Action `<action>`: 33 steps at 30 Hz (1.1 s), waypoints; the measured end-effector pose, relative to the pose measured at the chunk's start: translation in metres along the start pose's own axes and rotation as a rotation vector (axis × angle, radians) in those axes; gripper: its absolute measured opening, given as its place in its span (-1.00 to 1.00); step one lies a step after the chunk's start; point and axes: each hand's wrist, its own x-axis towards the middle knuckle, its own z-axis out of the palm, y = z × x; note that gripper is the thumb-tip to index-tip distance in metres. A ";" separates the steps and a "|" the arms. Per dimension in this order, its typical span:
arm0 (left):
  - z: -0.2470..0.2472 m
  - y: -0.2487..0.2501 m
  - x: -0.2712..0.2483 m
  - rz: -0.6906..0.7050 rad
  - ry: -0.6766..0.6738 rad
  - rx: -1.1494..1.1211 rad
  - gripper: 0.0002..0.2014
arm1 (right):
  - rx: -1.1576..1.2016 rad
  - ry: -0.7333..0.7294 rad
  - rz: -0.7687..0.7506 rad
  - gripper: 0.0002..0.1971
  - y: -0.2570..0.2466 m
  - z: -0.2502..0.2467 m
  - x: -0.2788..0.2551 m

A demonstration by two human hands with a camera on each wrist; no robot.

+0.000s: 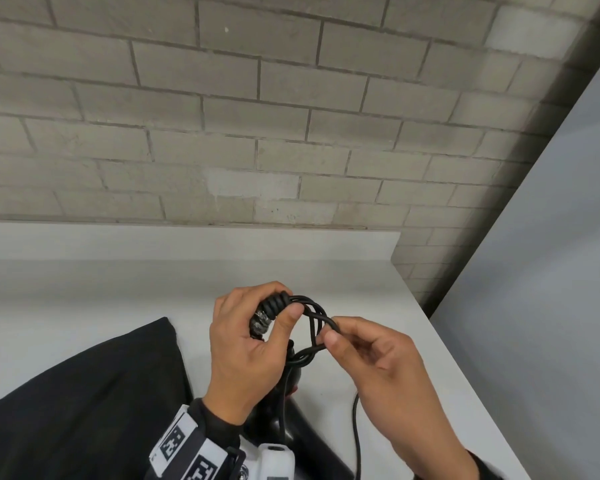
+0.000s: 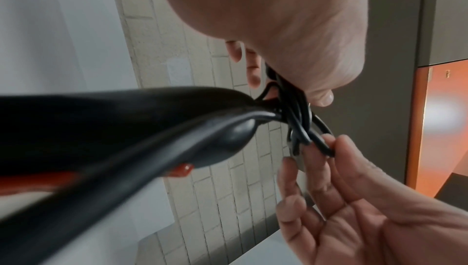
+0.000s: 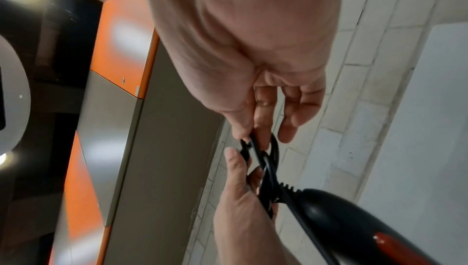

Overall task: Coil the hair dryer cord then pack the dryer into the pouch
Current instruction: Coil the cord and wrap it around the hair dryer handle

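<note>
My left hand [image 1: 286,302] grips a tight bundle of wound black cord [image 1: 274,308] above the table. Loose loops of the same cord [image 1: 314,317] stick out to the right, and my right hand [image 1: 333,330] pinches one loop between thumb and forefinger. The black hair dryer [image 1: 293,375] hangs under my left hand, mostly hidden by it; its handle [image 2: 101,129] and red switch [image 2: 183,169] show in the left wrist view. In the right wrist view the right hand [image 3: 249,139] pinches the cord [image 3: 266,161] close to the dryer's ribbed cord collar [image 3: 287,186]. The black pouch [image 1: 84,393] lies flat at the lower left.
The white table [image 1: 395,317] ends at a right edge near my right hand. A free length of cord [image 1: 355,427] trails down across it. A grey brick wall [image 1: 257,133] stands behind, a grey panel [image 1: 534,306] to the right.
</note>
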 end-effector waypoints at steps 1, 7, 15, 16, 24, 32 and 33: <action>0.000 0.001 0.000 0.001 -0.002 -0.003 -0.70 | 0.002 0.013 -0.008 -0.86 0.000 -0.002 0.000; 0.006 0.001 -0.003 -0.008 -0.002 -0.034 -0.71 | 0.030 0.093 -0.027 -0.89 -0.005 -0.005 -0.004; 0.007 0.004 -0.004 -0.085 -0.010 -0.156 -0.79 | 0.990 -0.164 0.454 -0.70 -0.013 -0.018 0.009; 0.007 0.005 -0.003 -0.108 -0.001 -0.189 -0.80 | 0.991 -0.194 0.365 -0.66 -0.009 -0.016 0.008; 0.013 0.009 -0.007 -0.155 0.044 -0.212 -0.79 | 0.193 -0.041 -0.252 -0.63 0.030 0.019 -0.010; 0.013 0.010 -0.009 -0.147 0.045 -0.205 -0.80 | -0.293 0.155 -0.373 -0.87 0.035 0.019 -0.011; 0.012 0.011 -0.010 -0.152 0.045 -0.214 -0.81 | -0.173 0.130 -0.271 -0.88 0.030 0.018 -0.012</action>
